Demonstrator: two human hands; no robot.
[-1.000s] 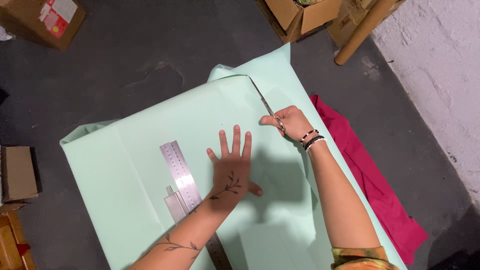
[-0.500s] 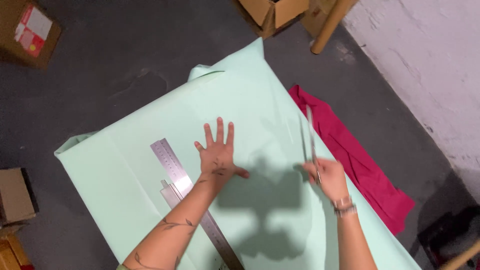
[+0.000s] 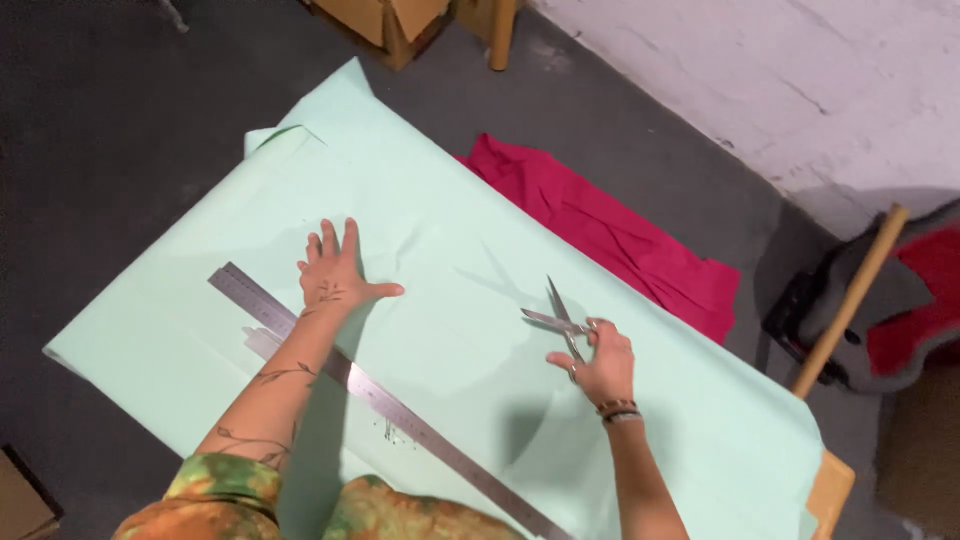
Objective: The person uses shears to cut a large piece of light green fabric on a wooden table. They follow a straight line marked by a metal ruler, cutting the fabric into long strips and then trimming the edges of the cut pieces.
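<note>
A large sheet of pale green fabric [image 3: 450,300] lies spread flat over a surface. My left hand [image 3: 333,272] rests palm down on it with fingers spread, just beyond a long steel ruler [image 3: 400,410] that runs diagonally across the fabric under my forearm. My right hand [image 3: 598,362] holds a pair of metal scissors [image 3: 560,320] by the handles, blades apart and pointing away from me, over the fabric's right half.
A crimson cloth [image 3: 610,235] lies beside the green sheet's far right edge on the dark floor. Cardboard boxes [image 3: 395,20] stand at the back. A wooden pole [image 3: 850,300] leans at right near a dark and red chair [image 3: 900,300]. A white wall [image 3: 780,70] runs behind.
My right hand pulled the scissors back from the fabric's far edge toward me and to the right. The camera view shifted right. My left hand stayed flat on the fabric.
</note>
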